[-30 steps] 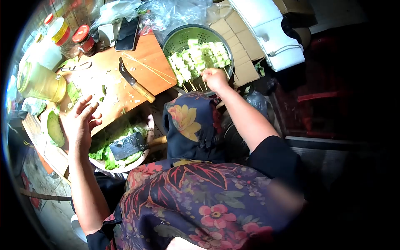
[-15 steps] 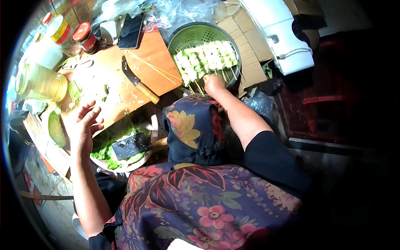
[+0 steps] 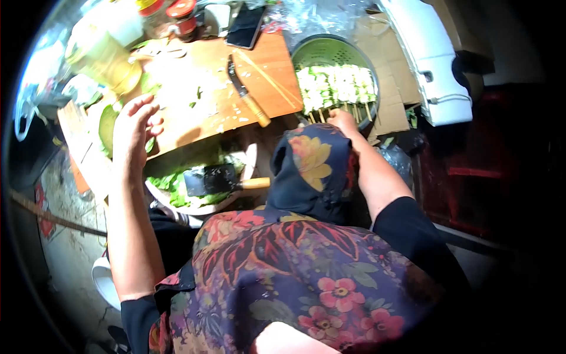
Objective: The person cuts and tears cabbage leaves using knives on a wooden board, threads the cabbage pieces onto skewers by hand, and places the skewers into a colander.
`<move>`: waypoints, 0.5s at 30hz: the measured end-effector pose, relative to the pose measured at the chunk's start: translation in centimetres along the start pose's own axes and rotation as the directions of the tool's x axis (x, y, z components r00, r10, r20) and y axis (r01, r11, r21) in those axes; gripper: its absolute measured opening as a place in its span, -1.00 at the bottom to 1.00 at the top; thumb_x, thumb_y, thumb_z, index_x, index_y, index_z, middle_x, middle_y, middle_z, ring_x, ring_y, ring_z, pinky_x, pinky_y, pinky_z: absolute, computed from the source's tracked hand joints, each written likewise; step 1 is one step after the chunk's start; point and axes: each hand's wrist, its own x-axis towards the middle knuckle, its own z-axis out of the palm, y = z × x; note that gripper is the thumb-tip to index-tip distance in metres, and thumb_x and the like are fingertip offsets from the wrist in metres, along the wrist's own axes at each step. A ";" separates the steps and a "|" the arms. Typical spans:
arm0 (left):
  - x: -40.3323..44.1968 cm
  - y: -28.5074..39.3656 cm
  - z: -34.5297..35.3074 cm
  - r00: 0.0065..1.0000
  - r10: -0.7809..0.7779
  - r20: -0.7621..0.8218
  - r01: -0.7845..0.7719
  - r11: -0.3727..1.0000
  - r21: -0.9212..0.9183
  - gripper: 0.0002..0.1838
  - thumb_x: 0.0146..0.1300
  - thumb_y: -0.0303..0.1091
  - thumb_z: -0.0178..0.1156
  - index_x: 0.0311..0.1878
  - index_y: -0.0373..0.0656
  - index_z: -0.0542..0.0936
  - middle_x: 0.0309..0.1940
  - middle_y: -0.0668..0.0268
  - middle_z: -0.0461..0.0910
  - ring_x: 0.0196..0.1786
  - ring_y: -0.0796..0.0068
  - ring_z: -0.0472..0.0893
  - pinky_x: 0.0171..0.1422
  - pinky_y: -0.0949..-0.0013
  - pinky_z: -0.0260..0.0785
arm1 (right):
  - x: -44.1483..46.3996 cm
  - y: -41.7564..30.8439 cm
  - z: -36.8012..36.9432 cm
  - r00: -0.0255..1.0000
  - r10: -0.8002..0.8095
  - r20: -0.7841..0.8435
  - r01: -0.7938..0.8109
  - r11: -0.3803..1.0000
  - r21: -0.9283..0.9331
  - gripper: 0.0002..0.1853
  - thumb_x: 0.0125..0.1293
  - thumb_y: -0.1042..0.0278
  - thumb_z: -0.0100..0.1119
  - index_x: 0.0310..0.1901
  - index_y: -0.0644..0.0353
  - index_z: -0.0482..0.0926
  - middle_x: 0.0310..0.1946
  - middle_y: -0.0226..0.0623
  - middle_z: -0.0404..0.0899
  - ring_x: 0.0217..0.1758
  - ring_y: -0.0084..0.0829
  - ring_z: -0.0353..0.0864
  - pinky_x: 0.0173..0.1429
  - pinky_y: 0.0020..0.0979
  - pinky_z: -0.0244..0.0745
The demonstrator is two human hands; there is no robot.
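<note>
Right grip (image 3: 344, 120), contact with the skewers (image 3: 341, 85) too small to tell; clear plastic (image 3: 315, 19) cut off at top.

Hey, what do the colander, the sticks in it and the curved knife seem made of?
Colander: perhaps green plastic or coated metal; smooth wall with small holes. Sticks: likely bamboo or wood; thin, pale tan, finish too small to tell. Knife: blade probably metal, dark and slim; the yellowish handle looks like wood, finish unclear.
</note>
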 end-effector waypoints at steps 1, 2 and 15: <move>0.4 0.1 -0.9 0.999 0.016 -0.049 -0.018 0.999 -0.027 -0.60 0.21 -0.41 0.17 0.11 -0.31 0.44 -0.27 0.30 0.56 -0.44 0.59 0.54 -0.36 0.54 0.45 | 0.1 0.2 -0.2 1.000 -0.002 0.023 0.002 1.000 -0.011 -0.70 0.04 0.20 0.17 -0.19 0.13 0.65 -0.22 -0.06 0.64 -0.10 -0.09 0.62 0.04 -0.22 0.49; 0.9 0.0 -1.6 0.995 0.031 -0.097 -0.036 0.998 -0.055 -0.60 0.20 -0.42 0.17 0.10 -0.32 0.44 -0.28 0.29 0.56 -0.44 0.58 0.55 -0.37 0.54 0.45 | 0.3 0.4 -0.4 0.999 -0.002 0.044 0.003 1.000 -0.026 -0.67 0.01 0.16 0.22 -0.19 0.12 0.65 -0.22 -0.07 0.65 -0.11 -0.11 0.63 0.04 -0.24 0.49; 0.7 -0.4 -6.4 0.863 0.499 -0.076 -0.028 0.199 0.980 -0.72 0.18 -0.33 -0.02 -0.19 -0.24 0.62 -0.19 -0.06 0.62 -0.13 -0.02 0.61 0.01 0.15 0.43 | -3.5 -21.6 -11.0 0.832 -0.548 0.090 0.516 0.822 0.240 -0.68 0.15 0.27 0.20 -0.09 0.26 0.60 -0.32 -0.27 0.65 -0.28 -0.51 0.60 -0.16 -0.49 0.49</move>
